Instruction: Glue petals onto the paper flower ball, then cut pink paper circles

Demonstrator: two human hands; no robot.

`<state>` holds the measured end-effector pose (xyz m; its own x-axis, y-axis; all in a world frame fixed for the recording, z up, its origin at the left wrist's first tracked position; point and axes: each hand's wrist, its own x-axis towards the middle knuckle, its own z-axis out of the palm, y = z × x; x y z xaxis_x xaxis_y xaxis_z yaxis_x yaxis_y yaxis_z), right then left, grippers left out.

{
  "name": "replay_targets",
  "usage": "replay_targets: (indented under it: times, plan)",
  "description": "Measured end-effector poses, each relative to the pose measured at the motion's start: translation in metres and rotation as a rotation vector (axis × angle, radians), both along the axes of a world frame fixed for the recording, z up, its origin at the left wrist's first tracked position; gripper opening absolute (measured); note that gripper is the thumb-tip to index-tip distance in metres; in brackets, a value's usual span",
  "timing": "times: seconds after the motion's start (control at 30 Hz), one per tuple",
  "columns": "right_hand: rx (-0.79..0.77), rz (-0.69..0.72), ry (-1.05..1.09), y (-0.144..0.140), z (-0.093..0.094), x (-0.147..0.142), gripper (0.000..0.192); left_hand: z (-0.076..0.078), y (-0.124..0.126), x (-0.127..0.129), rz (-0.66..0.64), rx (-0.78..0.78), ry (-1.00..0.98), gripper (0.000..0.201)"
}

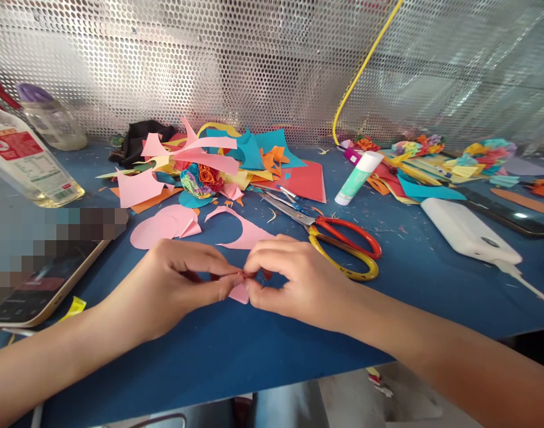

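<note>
My left hand (182, 285) and my right hand (289, 276) meet over the blue table, fingertips pinched together. Between them is a small piece of pink paper (240, 293), mostly covered by the fingers. Just beyond the left hand lie pink paper circles (153, 227), partly overlapping. A pink paper offcut (247, 230) with a round cut-out is behind the fingertips. Scissors (329, 232) with red and yellow handles rest beyond the right hand, their blades pointing away to the left.
Coloured paper scraps (249, 151) and rolled paper flowers (203, 178) are heaped at the back. A glue stick (358, 177) stands tilted to their right. A white power bank (470, 230) with a cable lies right, a phone (44, 279) and a bottle (26, 154) left.
</note>
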<state>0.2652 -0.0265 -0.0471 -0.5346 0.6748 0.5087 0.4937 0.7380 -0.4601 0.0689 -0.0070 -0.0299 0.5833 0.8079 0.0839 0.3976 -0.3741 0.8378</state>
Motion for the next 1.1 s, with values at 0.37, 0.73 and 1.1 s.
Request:
replay_targets:
  times: [0.37, 0.73, 1.1]
  plan:
    - [-0.088, 0.001, 0.039, -0.0006, 0.001, 0.0002, 0.009, 0.004, -0.0063, 0.0015, 0.088, -0.05, 0.04, 0.011]
    - [-0.212, 0.018, 0.137, -0.0023, 0.0052, 0.0016, 0.005, 0.0072, -0.004, 0.0075, 0.244, -0.242, -0.068, 0.017]
    - [-0.27, 0.068, 0.171, -0.0021, 0.0069, 0.0007, 0.006, 0.0039, -0.0067, 0.004, 0.125, -0.193, -0.107, 0.01]
